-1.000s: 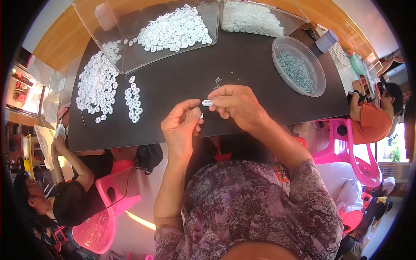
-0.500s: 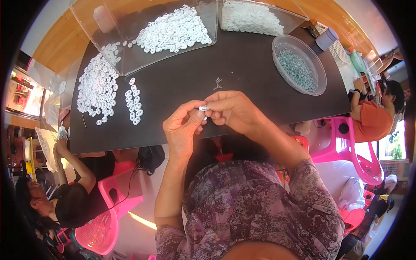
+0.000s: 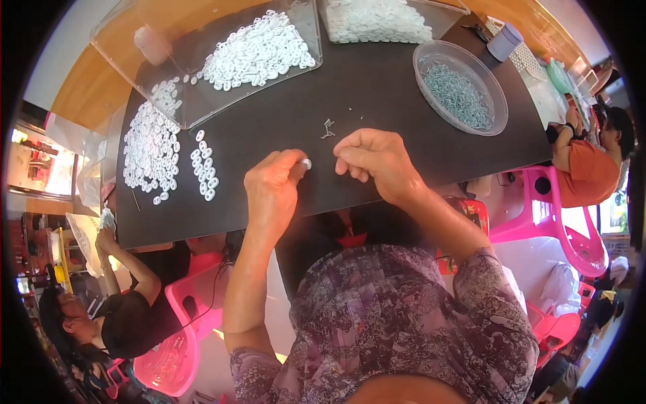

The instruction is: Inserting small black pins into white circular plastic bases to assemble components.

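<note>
My left hand [image 3: 272, 188] is closed, with a small white oval plastic piece [image 3: 306, 163] pinched at its thumb and fingertip. Just to the right, apart from it, my right hand [image 3: 378, 161] has its thumb and fingers pressed together; whatever may be between them is too small to make out. A few small metal screws [image 3: 328, 129] lie on the dark table [image 3: 282, 114] beyond my hands. To the left of my left hand is a short column of white oval pieces [image 3: 204, 168], beside a larger heap of them [image 3: 149, 145].
A clear round dish [image 3: 499, 121] of screws stands at the right. Clear plastic bins [image 3: 249, 87] with white pieces line the far side, one holding a white bottle [image 3: 149, 44]. Co-workers sit left and right, near pink chairs [image 3: 538, 195].
My hands have come apart: the left has moved left with the white oval piece, and the right has moved to the right. The view has shifted slightly.
</note>
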A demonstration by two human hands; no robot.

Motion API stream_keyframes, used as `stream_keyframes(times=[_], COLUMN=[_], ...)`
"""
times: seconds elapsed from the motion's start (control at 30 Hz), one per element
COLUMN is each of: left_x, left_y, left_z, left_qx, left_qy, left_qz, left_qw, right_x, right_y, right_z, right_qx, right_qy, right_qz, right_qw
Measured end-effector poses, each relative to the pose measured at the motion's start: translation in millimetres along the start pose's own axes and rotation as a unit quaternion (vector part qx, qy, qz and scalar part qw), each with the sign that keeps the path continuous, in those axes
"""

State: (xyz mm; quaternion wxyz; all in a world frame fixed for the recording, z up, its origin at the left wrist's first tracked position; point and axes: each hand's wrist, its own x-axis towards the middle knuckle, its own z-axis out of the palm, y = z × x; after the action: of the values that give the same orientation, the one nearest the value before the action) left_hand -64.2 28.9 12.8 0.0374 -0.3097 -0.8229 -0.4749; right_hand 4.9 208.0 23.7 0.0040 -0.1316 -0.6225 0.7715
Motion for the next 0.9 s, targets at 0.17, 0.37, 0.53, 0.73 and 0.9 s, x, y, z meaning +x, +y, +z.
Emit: stream_keyframes(times=[0.17, 0.37, 0.53, 0.73, 0.9], left_x=[-2, -4, -7, -13, -7], left_y=[11, 16, 19, 17, 20], left_z=[-5, -8, -7, -5, -3], left_qx=[-0.230, -0.290, -0.282, -0.200, 0.137], left_qy=[-0.073, -0.089, -0.073, -0.029, 0.043], left_qz=[-0.175, -0.222, -0.213, -0.105, 0.166], left_qw=[0.955, 0.927, 0.933, 0.974, 0.976], right_x=[-2, -7, -11, -13, -10], right_y=[5, 18, 17, 18, 24], right_z=[1, 13, 16, 19, 17], right_qx=[-0.054, -0.098, -0.163, -0.264, -0.279], right_qy=[-0.009, -0.006, 0.024, 0.037, 0.055], right_qz=[-0.037, -0.136, -0.181, -0.317, -0.332], right_qw=[0.998, 0.986, 0.970, 0.910, 0.899])
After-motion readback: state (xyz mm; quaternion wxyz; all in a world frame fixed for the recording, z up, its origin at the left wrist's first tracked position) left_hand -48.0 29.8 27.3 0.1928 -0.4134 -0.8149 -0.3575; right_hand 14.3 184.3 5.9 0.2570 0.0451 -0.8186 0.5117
